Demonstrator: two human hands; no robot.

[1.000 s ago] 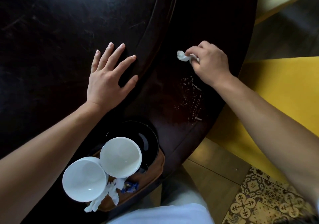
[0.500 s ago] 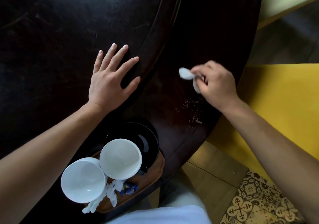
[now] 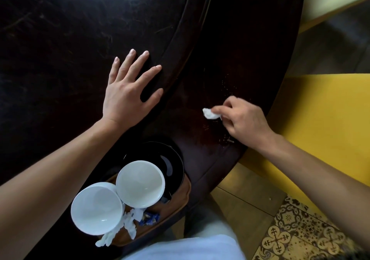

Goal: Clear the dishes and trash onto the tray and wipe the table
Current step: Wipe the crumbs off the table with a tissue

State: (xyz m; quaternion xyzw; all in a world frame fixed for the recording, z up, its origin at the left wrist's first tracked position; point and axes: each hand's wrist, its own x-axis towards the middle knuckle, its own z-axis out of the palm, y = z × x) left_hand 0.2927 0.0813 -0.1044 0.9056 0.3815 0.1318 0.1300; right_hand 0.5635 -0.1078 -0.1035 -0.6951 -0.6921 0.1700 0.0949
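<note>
My right hand (image 3: 243,122) pinches a small white tissue wad (image 3: 210,115) against the outer ring of the dark round table (image 3: 60,39), with wet specks around it. My left hand (image 3: 128,95) lies flat with fingers spread on the table's raised inner disc. A brown tray (image 3: 184,195) at the near edge carries two white bowls (image 3: 96,207) (image 3: 140,183), a black plate (image 3: 172,159), crumpled tissues (image 3: 128,225) and a blue wrapper (image 3: 150,217).
A yellow seat (image 3: 320,119) stands right of the table. Wood and patterned tile floor (image 3: 300,235) lies below. My white shirt (image 3: 180,247) fills the bottom edge.
My right hand has dragged the tissue down the table's outer ring toward me, across the wet patch, which now shows fewer droplets. My left hand stays flat in place.
</note>
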